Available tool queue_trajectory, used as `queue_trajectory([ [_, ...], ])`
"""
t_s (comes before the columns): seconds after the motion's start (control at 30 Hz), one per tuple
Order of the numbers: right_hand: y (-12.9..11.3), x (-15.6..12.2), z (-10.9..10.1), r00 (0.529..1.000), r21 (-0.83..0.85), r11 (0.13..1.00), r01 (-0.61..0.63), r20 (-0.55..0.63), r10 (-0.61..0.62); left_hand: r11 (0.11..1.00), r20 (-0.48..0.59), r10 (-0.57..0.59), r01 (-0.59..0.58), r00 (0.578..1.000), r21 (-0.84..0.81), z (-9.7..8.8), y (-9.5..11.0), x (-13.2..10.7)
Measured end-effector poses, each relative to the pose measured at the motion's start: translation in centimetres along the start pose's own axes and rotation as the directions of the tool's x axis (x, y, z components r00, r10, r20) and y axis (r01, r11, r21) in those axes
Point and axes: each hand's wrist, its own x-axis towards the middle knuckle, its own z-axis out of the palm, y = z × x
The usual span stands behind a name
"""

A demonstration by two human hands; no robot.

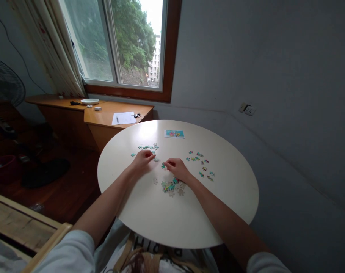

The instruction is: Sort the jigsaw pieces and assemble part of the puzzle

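Observation:
My right hand pinches a green jigsaw puzzle piece just above the middle of the round white table. To its left, my left hand has thumb and fingers pressed together; whether a piece is between them cannot be made out. A pale puzzle piece lies right by those fingertips. Nearer to me is a heap of mixed puzzle pieces, some face up and some showing grey backs. One grey piece lies apart, left of the heap.
Teal pieces form a loose group beyond my left hand. Several colourful pieces are spread at the right. A picture card lies at the table's far side. A wooden desk and a standing fan are to the left.

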Motion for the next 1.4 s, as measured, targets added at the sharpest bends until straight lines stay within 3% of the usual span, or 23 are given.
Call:
queue_trajectory([
  [0.17, 0.8, 0.4, -0.1, 0.999, 0.097, 0.995, -0.035, -0.026, 0.038, 0.997, 0.184, 0.059, -0.05, 0.981, -0.054, 1.0, 0.8, -0.7],
  [0.43, 1.6, 1.1, -2.1, 0.984, 0.029, 0.998, -0.048, -0.168, 0.052, 0.998, 0.178, 0.062, -0.06, 0.982, -0.013, 0.9, 0.6, -0.7],
  [0.6, 3.4, 1.9, -5.5, 0.931, 0.017, 0.996, -0.087, -0.354, 0.087, 0.997, 0.207, 0.057, -0.067, 0.977, 0.042, 0.8, 0.6, -0.8],
  [0.77, 5.3, 1.5, -8.9, 0.851, -0.048, 0.97, -0.237, -0.493, 0.184, 0.996, 0.226, 0.05, -0.067, 0.973, 0.066, 0.8, 0.5, -0.8],
  [0.87, 5.4, 0.8, -10.0, 0.853, -0.092, 0.936, -0.34, -0.449, 0.266, 0.995, 0.229, 0.057, -0.074, 0.972, 0.066, 0.7, 0.3, -0.9],
  [1.07, 4.0, -0.2, -11.1, 0.894, -0.144, 0.898, -0.415, -0.245, 0.374, 0.992, 0.24, 0.056, -0.081, 0.969, 0.097, 0.6, 0.3, -0.9],
  [1.27, 2.5, -0.7, -11.4, 0.842, -0.257, 0.802, -0.539, -0.144, 0.519, 0.99, 0.246, 0.06, -0.089, 0.968, 0.107, 0.6, 0.4, -1.0],
  [1.4, 2.2, -0.8, -11.4, 0.842, -0.323, 0.78, -0.536, -0.136, 0.522, 0.989, 0.24, 0.058, -0.088, 0.969, 0.118, 0.5, 0.5, -1.0],
])
